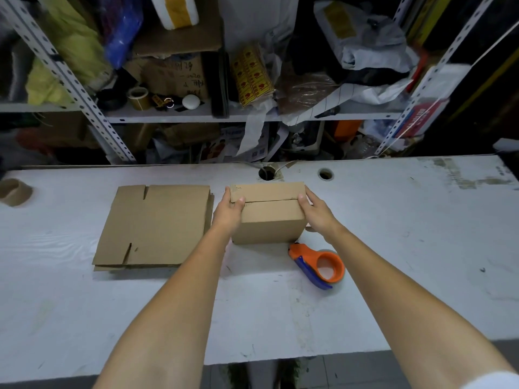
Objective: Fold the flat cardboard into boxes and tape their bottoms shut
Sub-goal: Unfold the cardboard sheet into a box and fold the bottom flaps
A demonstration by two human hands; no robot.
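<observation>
A small folded cardboard box stands on the white table, its two top flaps closed with a seam running across. My left hand grips the box's left side, thumb on the top flaps. My right hand grips its right side, thumb also on top. A stack of flat cardboard blanks lies to the left of the box. An orange and blue tape dispenser lies on the table just in front of the box, to its right.
A brown tape roll sits at the table's far left edge. Two round cable holes pierce the table behind the box. Cluttered metal shelves with boxes and bags stand beyond the table's far edge.
</observation>
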